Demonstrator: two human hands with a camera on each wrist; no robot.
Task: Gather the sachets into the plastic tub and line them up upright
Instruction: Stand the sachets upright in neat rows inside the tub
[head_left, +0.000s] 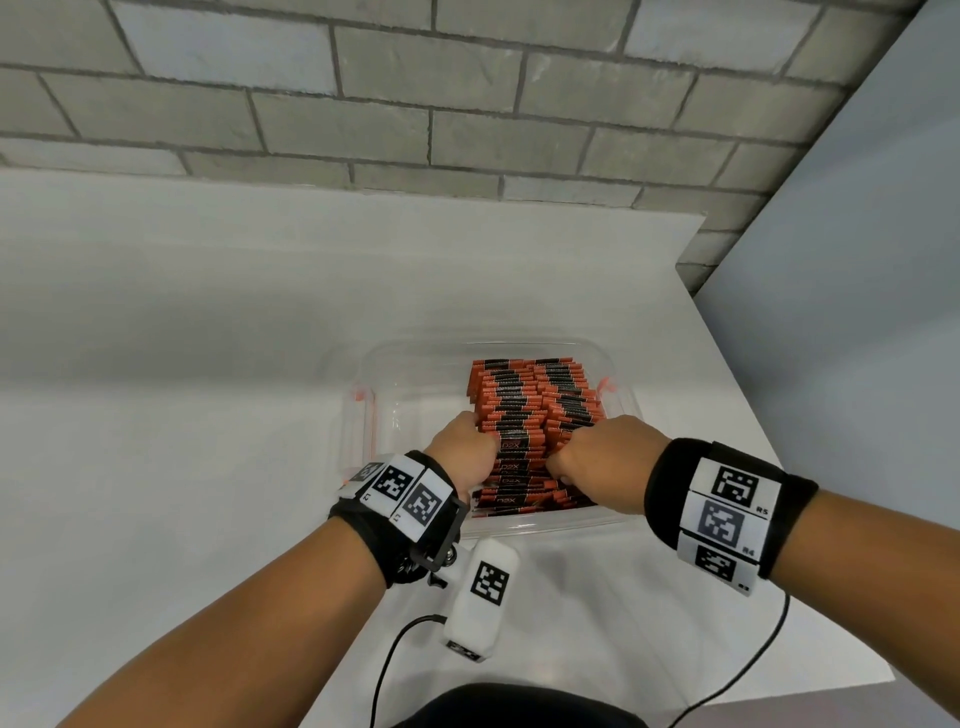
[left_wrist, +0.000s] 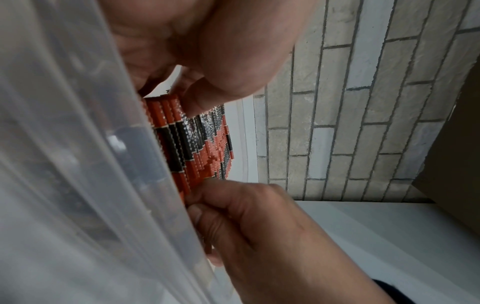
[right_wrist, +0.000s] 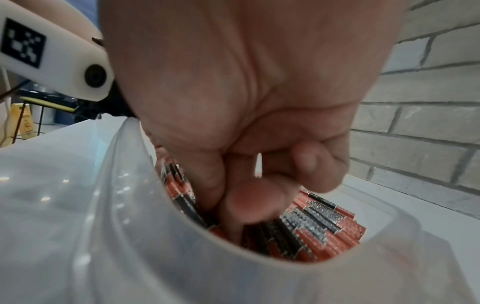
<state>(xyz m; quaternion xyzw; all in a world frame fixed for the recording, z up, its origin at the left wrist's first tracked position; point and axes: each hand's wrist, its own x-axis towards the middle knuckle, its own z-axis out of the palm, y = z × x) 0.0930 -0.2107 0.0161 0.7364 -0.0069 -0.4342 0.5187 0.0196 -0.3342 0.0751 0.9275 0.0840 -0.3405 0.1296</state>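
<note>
Curled fingers (right_wrist: 249, 203) seemingly amid upright sachets (head_left: 524, 400)

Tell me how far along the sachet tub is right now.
Mostly done: the sachets are all inside the clear tub, and the far rows stand upright. In hand: the left hand and right hand grip the near sachets, which lie tilted with their labels showing. Left: standing those up.

Sachets (head_left: 535, 400) stand in the tub's (head_left: 415, 358) right half, both hands among them.
</note>
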